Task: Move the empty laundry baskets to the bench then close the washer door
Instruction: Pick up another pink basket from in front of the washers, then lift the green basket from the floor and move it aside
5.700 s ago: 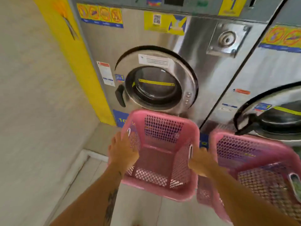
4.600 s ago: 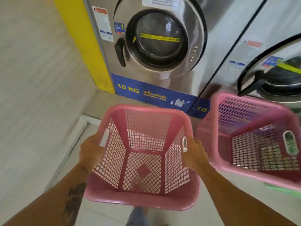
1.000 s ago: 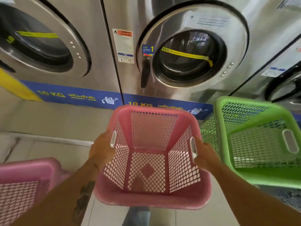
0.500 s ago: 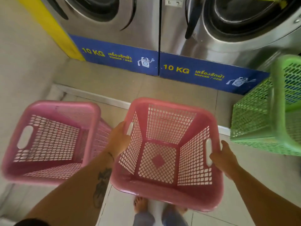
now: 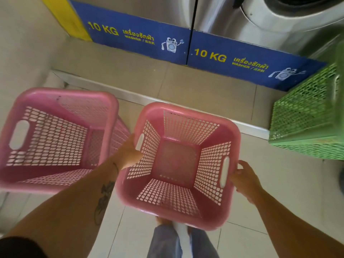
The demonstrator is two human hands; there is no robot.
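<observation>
Held basket: a pink mesh laundry basket (image 5: 178, 164), empty, carried above the tiled floor (image 5: 290, 192) in front of the person, its opening facing up.
Left hand: the left hand (image 5: 130, 152) clasps the basket's left wall at the handle slot (fingers hidden behind the wall).
Right hand: the right hand (image 5: 243, 178) grips the right wall beside the other handle slot, fingertips curled onto the rim.
Second basket: another pink basket (image 5: 54, 138), also empty, stands just left of the held one, tilted toward the camera.
Third basket: a green mesh basket (image 5: 305, 116) sits at the right edge, well apart from the hands.
Background: two steel washers (image 5: 214, 13) with blue "10 KG" bands (image 5: 214, 54) on a raised step; part of one round washer door (image 5: 290, 12) shows at top right.
</observation>
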